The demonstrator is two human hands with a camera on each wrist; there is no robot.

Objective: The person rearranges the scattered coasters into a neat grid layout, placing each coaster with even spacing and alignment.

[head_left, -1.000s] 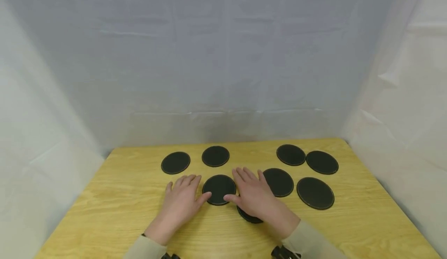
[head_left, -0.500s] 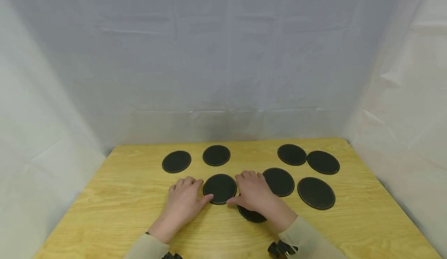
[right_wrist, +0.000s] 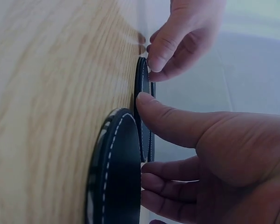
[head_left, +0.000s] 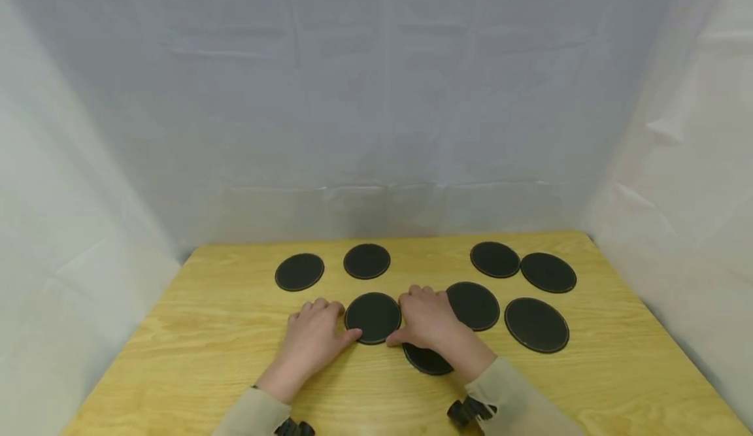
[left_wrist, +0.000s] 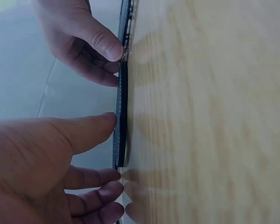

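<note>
A black round coaster (head_left: 373,317) lies in the middle of the yellow wooden table (head_left: 206,331). My left hand (head_left: 343,321) holds its left rim between curled fingers and thumb. On the coaster's right rim, my right hand (head_left: 400,318) grips the same way. A second black coaster (head_left: 426,359) lies partly hidden under my right palm. In the left wrist view the coaster (left_wrist: 121,102) shows edge-on between the left hand (left_wrist: 114,147) and the right thumb (left_wrist: 107,46). The right wrist view shows the right thumb (right_wrist: 149,100) on the coaster (right_wrist: 143,88), with the second coaster (right_wrist: 114,172) nearer.
Several more black coasters lie flat on the table: two at the back left (head_left: 299,271) (head_left: 367,261), two at the back right (head_left: 495,259) (head_left: 548,272), and two right of my hands (head_left: 473,305) (head_left: 536,324). White sheeting hangs behind and beside the table.
Both hands lay flat beside the middle coaster a second ago. Their fingers have since curled inward and closed on its rim.
</note>
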